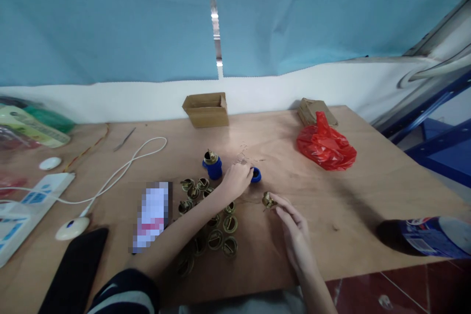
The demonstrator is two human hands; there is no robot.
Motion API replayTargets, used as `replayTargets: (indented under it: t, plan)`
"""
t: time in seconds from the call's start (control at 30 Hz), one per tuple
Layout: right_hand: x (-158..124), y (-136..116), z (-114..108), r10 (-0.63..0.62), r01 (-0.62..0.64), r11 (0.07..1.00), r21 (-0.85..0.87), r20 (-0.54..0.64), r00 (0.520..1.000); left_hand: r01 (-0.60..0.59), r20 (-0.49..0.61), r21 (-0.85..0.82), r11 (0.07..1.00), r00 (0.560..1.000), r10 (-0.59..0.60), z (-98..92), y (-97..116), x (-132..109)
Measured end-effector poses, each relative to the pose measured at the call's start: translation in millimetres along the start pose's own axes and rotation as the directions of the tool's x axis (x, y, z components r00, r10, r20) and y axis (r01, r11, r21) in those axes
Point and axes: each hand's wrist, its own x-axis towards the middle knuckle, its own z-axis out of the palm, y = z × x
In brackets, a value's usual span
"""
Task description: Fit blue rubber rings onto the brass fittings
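My right hand (294, 225) pinches a small brass-coloured fitting (268, 200) between thumb and fingertips, just above the table. Bent over with its fingers closed, my left hand (238, 179) is beside a small blue ring-shaped part (256, 175) and a few thin wire pieces (242, 157); its fingertips are hidden, so what they hold is unclear. To its left stands a blue holder (214, 169) with a brass fitting (211, 157) in its top. Several similar round brass fittings (230, 224) lie under and around my left forearm, which hides some of them.
An open cardboard box (208, 112) stands by the wall. A red plastic bag (326, 144) and brown package (316, 112) are at the back right, a bottle (423, 236) at the right edge. Left are a lit phone (152, 216), black phone (75, 272), white cable (121, 171) and power strip (35, 206).
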Motion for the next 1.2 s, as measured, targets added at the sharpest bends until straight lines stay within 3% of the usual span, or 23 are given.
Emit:
replayTargets:
  t: [0.1,0.2,0.27,0.3,0.37,0.47,0.57,0.7,0.77,0.83,1.03,1.2]
  plan:
    - [1.3,1.1,1.0,-0.012,0.013,1.000,-0.029,0.019,1.000,0.046,-0.017,-0.003,0.999,0.999,-0.046,-6.4,3.9,-6.4]
    - [1.6,-4.9,4.6,-0.056,0.060,0.994,-0.092,0.046,0.997,0.058,-0.032,-0.038,0.998,0.998,-0.059,-16.0,6.7,-27.7]
    - [0.8,-12.0,8.8,-0.100,0.111,0.984,-0.139,0.082,0.992,0.041,-0.035,-0.138,0.990,0.998,-0.047,-19.8,6.5,-49.9]
    - [-0.1,-15.7,11.3,-0.125,0.141,0.977,-0.160,0.107,0.986,0.038,-0.040,-0.274,0.961,0.998,-0.051,-20.0,6.0,-62.1]
    - [-2.4,-22.2,16.8,-0.187,0.219,0.956,-0.197,0.168,0.968,0.076,0.004,-0.563,0.823,0.996,-0.090,-16.9,4.7,-84.8]
    - [-7.3,-28.9,25.4,-0.293,0.366,0.891,-0.268,0.275,0.916,0.116,0.070,-0.889,0.443,0.990,-0.118,-5.8,4.3,-107.3]
    - [-11.7,-33.4,33.1,-0.377,0.515,0.786,-0.343,0.395,0.838,0.108,0.071,-0.982,0.157,0.972,-0.226,8.0,6.1,-115.5]
    - [-14.6,-37.7,40.0,-0.445,0.650,0.658,-0.379,0.501,0.742,0.084,0.087,-0.996,-0.026,0.936,-0.341,24.4,7.2,-119.7]
    - [-15.5,-38.2,41.4,-0.462,0.675,0.643,-0.361,0.520,0.718,0.050,0.066,-0.997,-0.053,0.926,-0.372,29.4,6.1,-122.3]
    - [-16.4,-37.7,41.9,-0.476,0.669,0.656,-0.348,0.497,0.726,0.014,0.029,-0.999,-0.040,0.914,-0.405,31.2,5.2,-125.4]
    - [-14.1,-34.5,42.2,-0.470,0.566,0.710,-0.418,0.316,0.824,-0.043,-0.098,-0.989,0.140,0.902,-0.420,21.3,11.9,-135.6]
    - [-9.9,-32.8,39.4,-0.369,0.551,0.743,-0.381,0.454,0.811,-0.061,-0.157,-0.971,0.232,0.892,-0.424,16.7,16.3,-138.9]
